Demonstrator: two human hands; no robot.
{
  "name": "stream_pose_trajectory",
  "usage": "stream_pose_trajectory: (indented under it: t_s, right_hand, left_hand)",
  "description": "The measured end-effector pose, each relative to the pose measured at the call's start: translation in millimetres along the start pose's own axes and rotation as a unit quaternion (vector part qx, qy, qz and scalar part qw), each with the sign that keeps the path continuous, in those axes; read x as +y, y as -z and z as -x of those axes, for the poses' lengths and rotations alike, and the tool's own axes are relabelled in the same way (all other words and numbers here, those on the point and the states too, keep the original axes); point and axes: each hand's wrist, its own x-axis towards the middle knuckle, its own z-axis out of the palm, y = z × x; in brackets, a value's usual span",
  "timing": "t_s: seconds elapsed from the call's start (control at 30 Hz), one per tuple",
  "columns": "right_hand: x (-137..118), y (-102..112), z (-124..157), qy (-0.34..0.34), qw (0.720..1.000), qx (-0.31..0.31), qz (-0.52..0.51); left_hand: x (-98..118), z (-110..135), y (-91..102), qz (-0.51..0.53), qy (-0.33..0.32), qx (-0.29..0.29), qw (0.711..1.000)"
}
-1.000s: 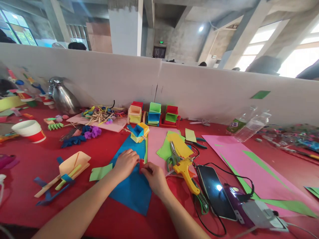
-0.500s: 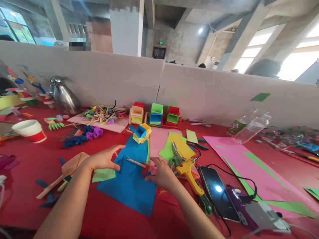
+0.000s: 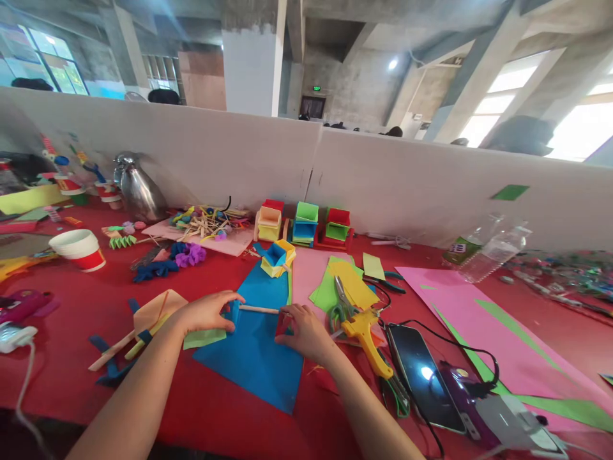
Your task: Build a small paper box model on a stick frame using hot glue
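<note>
Right hand (image 3: 306, 332), red piece (image 3: 278, 326) partly hidden

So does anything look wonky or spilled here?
A green patch sits crooked on the white wall, odd against its plain surface. The bottles below seem to lean, though the camera may bend them. I see no spill.

Steel jug (image 3: 141, 195) and clear bottles (image 3: 499, 254) near white partition (image 3: 230, 150).
</note>
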Motion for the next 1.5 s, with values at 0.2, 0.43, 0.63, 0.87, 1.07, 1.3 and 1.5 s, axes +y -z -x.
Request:
stream_pose_trajectory:
  t_s: [0.2, 0.43, 0.63, 0.87, 1.07, 1.3, 1.5]
  right_hand:
    - [3, 2, 6, 0.006, 0.999, 0.02, -0.047]
    - [5, 10, 13, 0.001, 0.988, 0.016, -0.153]
    - [-1, 33, 20, 0.063, 0.941, 0.042, -0.329]
    - [-1, 31, 20, 0.043, 0.962, 0.11, -0.244]
    - [3, 20, 16, -0.016, 0.962, 0.165, -0.217]
    - [-4, 13, 17, 0.01, 0.98, 0.168, -0.102]
    - [-9, 13, 18, 0.071, 0.976, 0.202, -0.044]
  left_hand:
    - [0, 4, 0.8, 0.045, -0.015, 0.025, 0.999]
    - [39, 15, 9.9, 0.168, -0.104, 0.153, 0.968]
    - [101, -3, -35.8, 0.365, -0.082, 0.174, 0.911]
    - [103, -34, -82.5, 0.548, 0.074, 0.004, 0.833]
    - [92, -28, -84.7, 0.533, 0.101, -0.007, 0.84]
    - [92, -26, -90.1, 0.49, 0.073, 0.016, 0.869]
    - [93, -24, -85.9, 0.483, 0.035, 0.025, 0.875]
